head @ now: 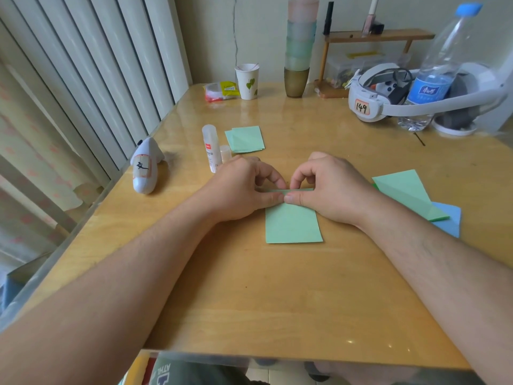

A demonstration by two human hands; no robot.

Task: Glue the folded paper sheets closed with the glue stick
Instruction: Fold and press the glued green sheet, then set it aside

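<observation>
Hands meeting over a folded green sheet (293,223) lying flat near the middle of the wooden table (277,295), far edge under the fingers; left hand (241,187) and right hand (330,187) side by side, thumb tips touching at the centre of that edge, both pinching a narrow flap along the top of the sheet between thumb and curled forefingers; remaining fingers bent loosely inward, wrists resting on the table either side of the paper; glue stick (211,148) standing upright just beyond the left hand, uncapped or not cannot tell, with its small clear cap (225,153) upright beside it; small stack of folded green sheets (245,138) just behind the cap, well apart from the hands; further sheets (402,193) of green paper lying to the right of the right wrist, overlapping a blue sheet (449,220) beneath; white shark-shaped toy (145,168) lying near the left table edge; paper cup (247,80) with a leaf print and a crumpled yellow packet (222,91) toward the far left corner; tall stack of coloured cups (299,45) against the wall; white headset (388,98) marked 149 and a water bottle (441,68) with a blue cap at the far right; small wooden shelf (380,36) behind them; pale curtains (83,79) hanging along the left side
</observation>
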